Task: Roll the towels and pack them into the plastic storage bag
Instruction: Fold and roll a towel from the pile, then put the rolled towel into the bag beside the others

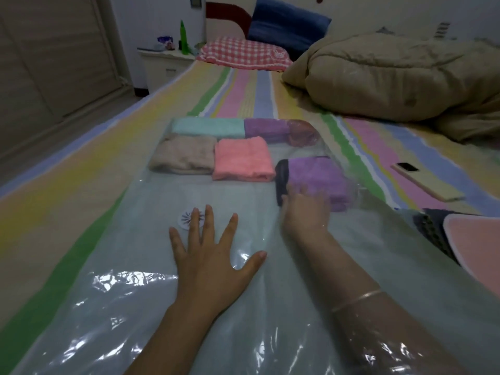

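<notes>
Head cam, packing step: R hand (pixel 305 209) is inside the plastic storage bag (pixel 135 307) on the bed (pixel 54 185), at a purple rolled towel (pixel 316 177) beside the pink towel (pixel 242 162); too blurred to tell its grip. L hand (pixel 208 255) lies flat on the bag, fingers spread. Next, prob.: seat the roll flush w/ that row.

1 head-worn wide-angle camera looks forward and down along the pastel striped fabric bedsheet (pixel 243 87) toward the red curved headboard (pixel 230 12) (lines bow near the edges). The clear plastic storage bag (pixel 135 307) lies close below.
</notes>
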`<state>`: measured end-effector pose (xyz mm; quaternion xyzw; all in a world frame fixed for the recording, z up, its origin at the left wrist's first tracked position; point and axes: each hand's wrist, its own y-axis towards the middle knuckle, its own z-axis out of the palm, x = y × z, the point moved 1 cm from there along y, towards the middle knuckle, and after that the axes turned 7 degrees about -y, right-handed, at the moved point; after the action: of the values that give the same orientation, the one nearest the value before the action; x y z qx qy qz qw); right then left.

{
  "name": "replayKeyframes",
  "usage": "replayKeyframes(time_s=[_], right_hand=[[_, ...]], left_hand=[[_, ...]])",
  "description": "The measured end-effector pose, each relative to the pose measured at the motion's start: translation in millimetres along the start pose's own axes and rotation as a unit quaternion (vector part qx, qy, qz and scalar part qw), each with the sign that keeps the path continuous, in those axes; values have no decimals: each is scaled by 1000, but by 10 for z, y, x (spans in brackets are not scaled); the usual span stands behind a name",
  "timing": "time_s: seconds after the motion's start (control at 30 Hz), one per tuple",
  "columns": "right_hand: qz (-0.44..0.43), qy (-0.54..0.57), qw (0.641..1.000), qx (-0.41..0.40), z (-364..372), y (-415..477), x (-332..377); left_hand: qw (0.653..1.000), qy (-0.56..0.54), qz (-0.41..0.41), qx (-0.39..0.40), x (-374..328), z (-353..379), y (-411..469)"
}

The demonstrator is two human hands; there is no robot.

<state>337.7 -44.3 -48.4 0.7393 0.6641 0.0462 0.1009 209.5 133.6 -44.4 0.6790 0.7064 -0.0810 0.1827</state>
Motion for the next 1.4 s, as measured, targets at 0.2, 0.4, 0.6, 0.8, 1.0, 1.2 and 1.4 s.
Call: replayKeyframes(time_s=[0.2,0.4,0.6,0.8,1.0,1.2,1.4], right_hand=[[-52,24,997,-58,46,485,-14],[-76,29,997,-17,146,788,-91],[-9,103,986,-130,-32,228,-106],[-25,82,992,-95,86,390,-28],[-103,74,992,-4,138,782,-49],[-104,48,993,4,-89,168,-65],[-145,107,984,0,-432,-1370,-286]], left_hand=[[1000,-4,1,-1,-1,0,-11],[1000,-2,1,-13,-12,1,-14],[1000,-5,9,-26,-6,27,-16],[999,-14,18,-32,7,36,-19],[999,-18,21,-44,7,44,-17],[997,-18,36,-63,-31,-55,-18],[985,-78,105,-110,-491,-377,-319]])
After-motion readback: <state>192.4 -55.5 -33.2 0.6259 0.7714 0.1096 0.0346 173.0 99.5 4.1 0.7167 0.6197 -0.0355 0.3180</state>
